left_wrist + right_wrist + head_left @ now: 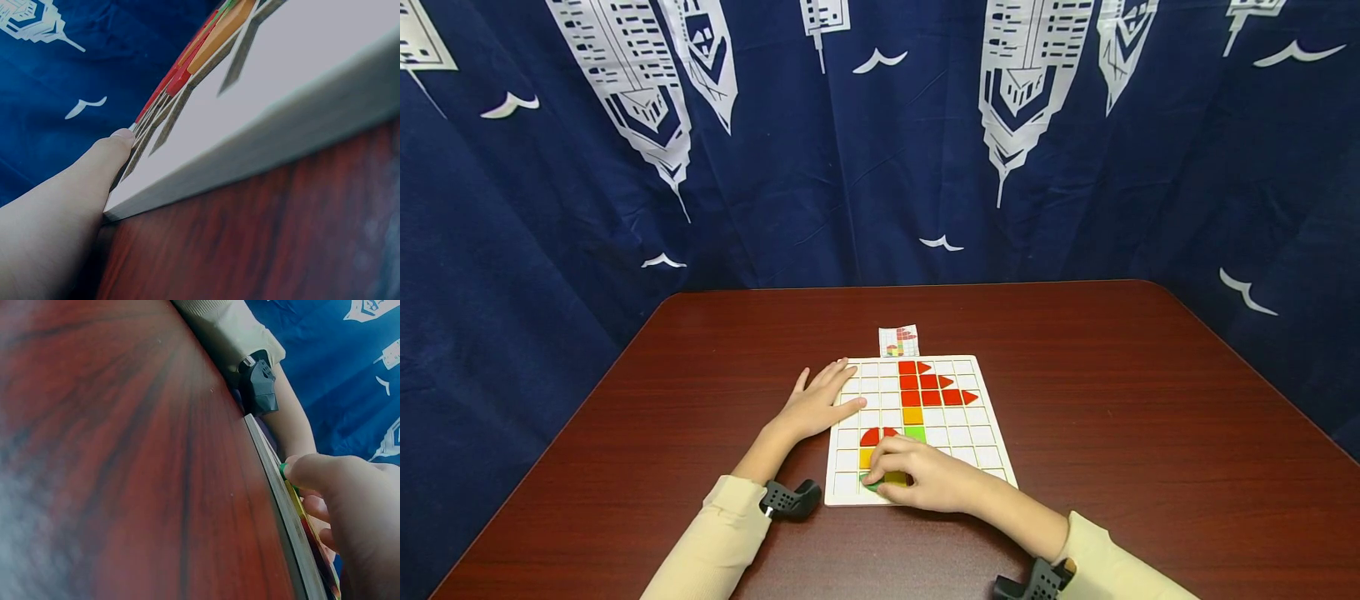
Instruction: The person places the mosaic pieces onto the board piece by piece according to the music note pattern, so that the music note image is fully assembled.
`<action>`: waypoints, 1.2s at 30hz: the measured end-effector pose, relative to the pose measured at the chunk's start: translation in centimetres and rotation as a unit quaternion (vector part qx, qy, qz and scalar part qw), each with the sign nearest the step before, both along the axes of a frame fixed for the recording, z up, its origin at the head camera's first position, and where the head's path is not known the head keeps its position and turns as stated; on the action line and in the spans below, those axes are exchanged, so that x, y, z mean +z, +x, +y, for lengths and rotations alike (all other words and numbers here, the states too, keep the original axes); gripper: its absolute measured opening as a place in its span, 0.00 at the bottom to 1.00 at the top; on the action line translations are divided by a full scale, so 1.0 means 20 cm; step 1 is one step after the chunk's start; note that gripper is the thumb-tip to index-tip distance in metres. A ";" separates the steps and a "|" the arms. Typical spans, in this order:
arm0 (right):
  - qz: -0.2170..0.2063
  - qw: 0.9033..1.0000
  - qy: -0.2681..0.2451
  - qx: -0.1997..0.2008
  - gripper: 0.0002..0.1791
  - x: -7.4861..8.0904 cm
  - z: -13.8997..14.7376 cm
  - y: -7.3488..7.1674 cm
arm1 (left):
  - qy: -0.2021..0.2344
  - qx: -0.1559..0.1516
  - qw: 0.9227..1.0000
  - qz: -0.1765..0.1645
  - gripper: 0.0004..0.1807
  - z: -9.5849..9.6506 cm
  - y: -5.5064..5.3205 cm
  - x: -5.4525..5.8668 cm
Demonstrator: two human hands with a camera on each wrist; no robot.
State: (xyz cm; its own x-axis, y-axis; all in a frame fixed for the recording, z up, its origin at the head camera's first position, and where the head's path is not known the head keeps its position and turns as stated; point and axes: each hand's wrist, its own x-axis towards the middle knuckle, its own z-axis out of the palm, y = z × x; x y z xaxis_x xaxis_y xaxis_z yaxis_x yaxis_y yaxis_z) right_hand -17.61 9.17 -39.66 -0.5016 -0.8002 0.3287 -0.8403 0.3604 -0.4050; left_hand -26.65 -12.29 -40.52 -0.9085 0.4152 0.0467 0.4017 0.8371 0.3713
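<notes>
A white board (953,433) with a square grid lies on the table, holding flat coloured pieces. My left hand (812,408) rests on its upper left edge, fingers and thumb extended; the left wrist view shows the thumb (112,150) along the rim. At the lower left, my right hand (928,479) pinches a green piece (872,484) between thumb and fingers, low over the grid. A yellow piece (896,478) lies beside it, partly covered by the hand. Above are an orange piece (866,458) and a red curved piece (870,437).
Red squares (910,382) and red triangles (970,397) form rows at the board's upper right, over an orange square (913,415) and a light green square (915,433). Behind the board is a small pattern card (898,341). The brown table (1112,400) meets a blue curtain (850,167).
</notes>
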 end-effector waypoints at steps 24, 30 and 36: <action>-0.005 0.998 0.009 -0.069 0.04 -0.02 -0.04 0.02 | -0.006 -0.002 1.000 0.000 0.38 -0.01 0.00 0.00; 0.001 0.998 -0.038 -0.052 0.05 -0.02 -0.02 0.00 | -0.001 0.000 1.000 -0.004 0.38 -0.01 0.01 0.00; -0.035 0.991 -0.092 -0.085 0.06 0.04 0.04 -0.06 | -0.005 0.001 1.000 -0.005 0.38 -0.01 0.00 0.00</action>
